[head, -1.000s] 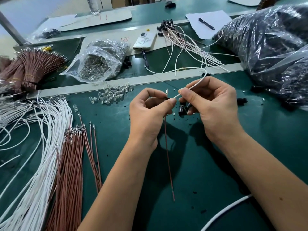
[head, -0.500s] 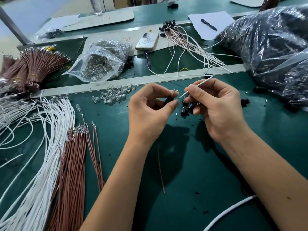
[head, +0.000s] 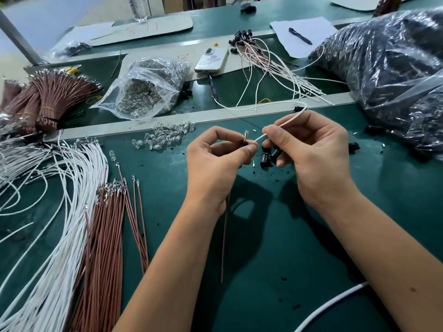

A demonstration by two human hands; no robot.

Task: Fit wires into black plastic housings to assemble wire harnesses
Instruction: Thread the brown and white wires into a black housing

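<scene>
Wire entering housing.
Left hand (head: 215,164) pinches small black plastic housing (head: 242,142); right hand (head: 316,154) grips thin white wire (head: 285,123), tip at housing.

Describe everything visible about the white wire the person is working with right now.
The white wire is thin, with smooth white insulation. The right hand pinches it near its free end, which points down-left at a small black housing held in the left hand's fingertips; the tip sits at those fingertips. Behind the right hand it arcs up, curves back left and trails across the grey divider strip onto the far bench.
</scene>
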